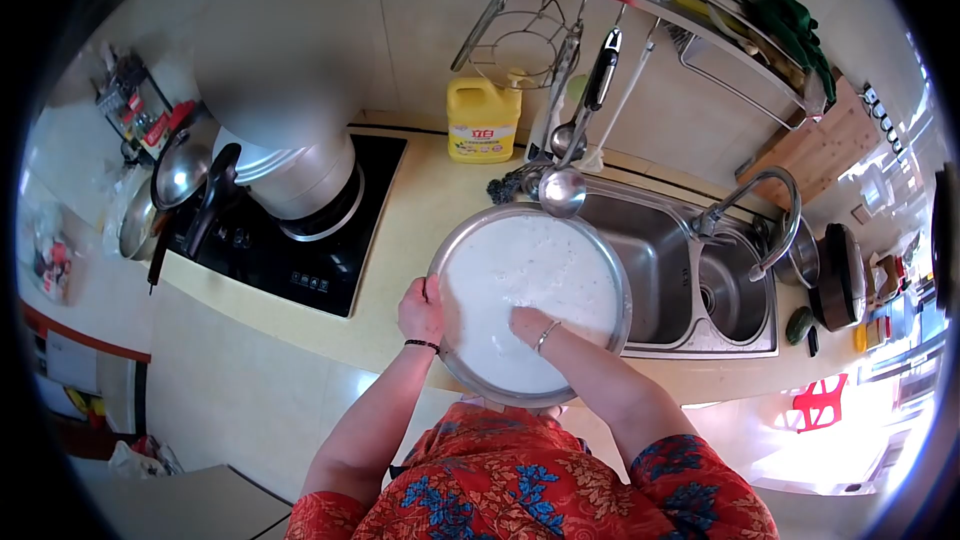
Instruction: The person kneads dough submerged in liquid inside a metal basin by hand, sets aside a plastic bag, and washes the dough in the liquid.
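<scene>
The person's left grip (421, 310) clasps the left side of a wide metal bowl (622, 302), with the thumb raised along the rim and the rest of the hand against the outer wall. The left forearm slants forward and inward from the red patterned shirt (520, 480), the wrist almost in line with it and circled by a dark beaded band (423, 345).

The right arm comes in from the other side, its forearm angled forward and to the left across the near right part of the rim. The right grip (527, 323) dips into the white liquid (500, 260) that fills much of the bowl, close to the middle; a bracelet (547, 335) shows on the wrist, just above the liquid. The fingers are sunk out of sight, so I cannot tell whether they are clenched, spread or around something.

The bowl is right in front of the person's body, at the near edge of the pale surface (412, 210), its right side beside the steel sink (640, 265). A ladle (562, 192) hangs over the bowl's far rim as seen from above. Beyond the bowl, toward the wall, stands a yellow jug (482, 130); to the left, a silver pot (312, 180) sits on a black cooktop (325, 275).
</scene>
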The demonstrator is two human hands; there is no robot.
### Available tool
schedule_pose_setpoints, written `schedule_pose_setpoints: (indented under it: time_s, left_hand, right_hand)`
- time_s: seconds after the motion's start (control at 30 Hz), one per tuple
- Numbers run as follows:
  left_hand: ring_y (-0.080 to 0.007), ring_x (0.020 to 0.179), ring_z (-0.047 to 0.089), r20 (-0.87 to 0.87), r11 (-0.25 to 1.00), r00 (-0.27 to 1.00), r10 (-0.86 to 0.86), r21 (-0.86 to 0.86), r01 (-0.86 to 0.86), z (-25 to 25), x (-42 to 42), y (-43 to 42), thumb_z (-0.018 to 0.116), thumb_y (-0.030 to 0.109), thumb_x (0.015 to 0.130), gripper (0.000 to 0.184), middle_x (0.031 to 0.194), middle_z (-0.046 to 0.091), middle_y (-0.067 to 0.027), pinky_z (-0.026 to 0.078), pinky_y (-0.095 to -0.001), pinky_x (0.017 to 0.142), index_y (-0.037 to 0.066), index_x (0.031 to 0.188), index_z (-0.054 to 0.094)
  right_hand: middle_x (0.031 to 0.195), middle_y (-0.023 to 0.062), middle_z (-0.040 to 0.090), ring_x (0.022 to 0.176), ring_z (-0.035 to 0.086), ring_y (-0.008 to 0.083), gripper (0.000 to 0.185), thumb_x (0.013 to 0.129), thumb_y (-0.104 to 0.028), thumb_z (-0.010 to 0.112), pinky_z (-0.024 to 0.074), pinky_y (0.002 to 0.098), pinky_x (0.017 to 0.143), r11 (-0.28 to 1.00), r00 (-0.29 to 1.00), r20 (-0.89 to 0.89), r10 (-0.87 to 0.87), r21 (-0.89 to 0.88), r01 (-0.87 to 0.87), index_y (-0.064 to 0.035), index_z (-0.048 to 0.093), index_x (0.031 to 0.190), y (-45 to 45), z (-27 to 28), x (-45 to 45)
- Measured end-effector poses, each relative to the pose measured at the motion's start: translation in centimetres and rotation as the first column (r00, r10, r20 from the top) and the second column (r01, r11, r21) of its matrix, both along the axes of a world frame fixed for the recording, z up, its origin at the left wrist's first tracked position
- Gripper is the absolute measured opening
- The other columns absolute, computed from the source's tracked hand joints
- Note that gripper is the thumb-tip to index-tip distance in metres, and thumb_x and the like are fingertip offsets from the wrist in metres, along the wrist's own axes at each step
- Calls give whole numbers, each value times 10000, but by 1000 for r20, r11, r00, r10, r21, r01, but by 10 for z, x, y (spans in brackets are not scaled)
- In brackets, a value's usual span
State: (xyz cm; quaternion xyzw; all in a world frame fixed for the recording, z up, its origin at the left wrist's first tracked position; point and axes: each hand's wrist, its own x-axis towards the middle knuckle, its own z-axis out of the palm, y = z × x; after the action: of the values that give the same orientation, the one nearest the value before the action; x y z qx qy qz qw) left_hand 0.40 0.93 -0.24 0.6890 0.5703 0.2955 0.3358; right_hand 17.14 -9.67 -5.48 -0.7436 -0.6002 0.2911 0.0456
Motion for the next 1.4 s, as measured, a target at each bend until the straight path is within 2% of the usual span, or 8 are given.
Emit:
schedule_pose_setpoints:
  time_s: [0.23, 0.43, 0.6, 0.83, 1.0, 1.1, 1.3, 1.4]
  left_hand:
    - [-343, 652, 560, -18, 999, 1000, 4, 39, -4, -3, 0, 1, 426, 396, 858, 363, 685, 582, -150, 434, -435, 566, 75, 782, 577]
    - [-348, 650, 554, -15, 999, 1000, -9, 50, 10, -1, 0, 1, 422, 384, 862, 365, 683, 576, -157, 431, -439, 567, 63, 761, 563]
    - [-354, 650, 553, -1, 999, 1000, -11, 42, 11, -2, 0, 1, 421, 379, 863, 365, 682, 573, -165, 430, -441, 570, 58, 766, 563]
    - [-355, 647, 555, -1, 999, 1000, -13, 42, 13, 0, 0, 0, 427, 377, 863, 362, 683, 574, -169, 432, -435, 566, 56, 780, 573]
    - [-342, 674, 569, -11, 1000, 1000, -22, 11, 22, -2, -1, 1, 447, 377, 859, 359, 707, 586, -174, 440, -400, 595, 46, 840, 585]
    - [-346, 661, 564, 7, 999, 1000, -12, 40, 12, -2, 0, 0, 438, 376, 862, 358, 695, 580, -170, 436, -414, 579, 51, 809, 579]
    - [-356, 636, 549, 50, 998, 999, -10, 61, 7, -2, 1, -1, 434, 372, 865, 361, 668, 565, -169, 427, -427, 559, 47, 770, 560]
    - [-358, 634, 546, 67, 998, 998, -13, 60, 9, -1, 0, -1, 438, 368, 865, 359, 668, 563, -173, 425, -424, 558, 43, 772, 558]
  right_hand:
    - [764, 206, 597, 718, 587, 341, 189, 738, -91, 444, 471, 395, 679, 982, 986, 11, 164, 94, -164, 31, 587, 765, -9, 3, 1]
    - [814, 212, 597, 763, 584, 347, 180, 716, -73, 463, 469, 386, 691, 915, 924, 122, 362, -236, -327, 34, 592, 784, -16, 39, -6]
    - [905, 221, 585, 869, 568, 339, 309, 635, -159, 570, 454, 404, 762, 965, 969, 25, 247, -93, -243, 37, 573, 874, -22, 69, -11]
    - [996, 225, 550, 977, 517, 334, 549, 595, -229, 629, 431, 392, 828, 974, 984, -24, 176, -143, -178, 20, 491, 1065, -18, 98, -24]
    - [1120, 245, 473, 1044, 478, 346, 649, 593, -201, 630, 411, 398, 865, 918, 919, -37, 392, 89, -387, -6, 441, 1183, -10, 97, -31]
    - [1038, 223, 530, 990, 518, 331, 535, 605, -162, 624, 432, 407, 822, 866, 866, 113, 487, 65, -496, 1, 500, 1099, -5, 67, -38]
    - [817, 177, 602, 786, 589, 311, 231, 618, -90, 566, 485, 385, 697, 911, 915, 5, 402, -97, -400, 7, 577, 827, 6, 57, -45]
    - [893, 180, 600, 855, 581, 320, 217, 662, -47, 527, 476, 395, 729, 900, 901, -11, 434, -33, -434, 23, 573, 862, 5, 55, -48]
